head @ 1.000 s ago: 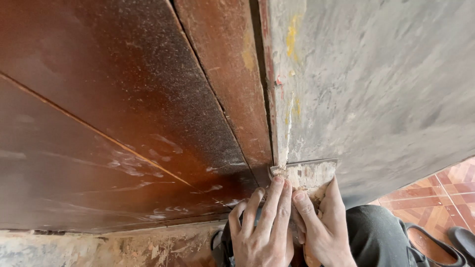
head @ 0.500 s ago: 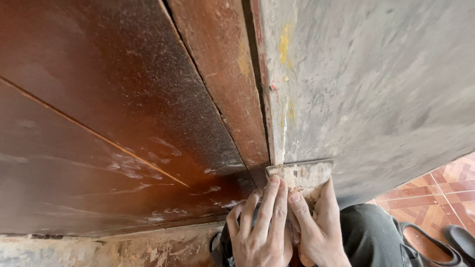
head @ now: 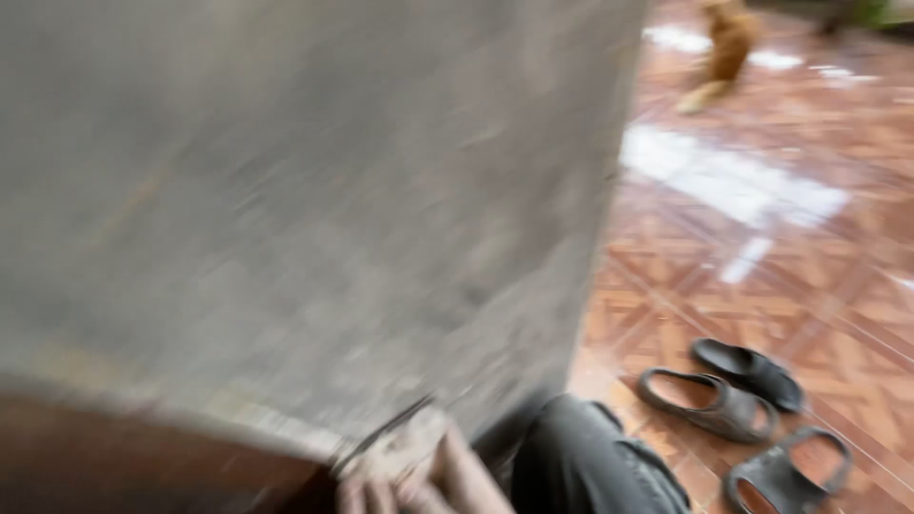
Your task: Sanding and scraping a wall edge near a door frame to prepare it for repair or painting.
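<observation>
Both hands [head: 419, 481] lay pressed together flat upon a scraper blade [head: 395, 445], which met the grey wall [head: 286, 209] just above them. Judged thin, stiff, light; best held behind its edge. Motion blur obscured finer detail.

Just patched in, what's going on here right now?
A person crouches by a grey plastered wall, both hands low at its bottom edge. The right hand and the left hand press a small flat scraper-like blade against it; the blur hides the grip. Dark slide sandals lie on the wet reddish tiled floor. An orange animal stands beyond.
</observation>
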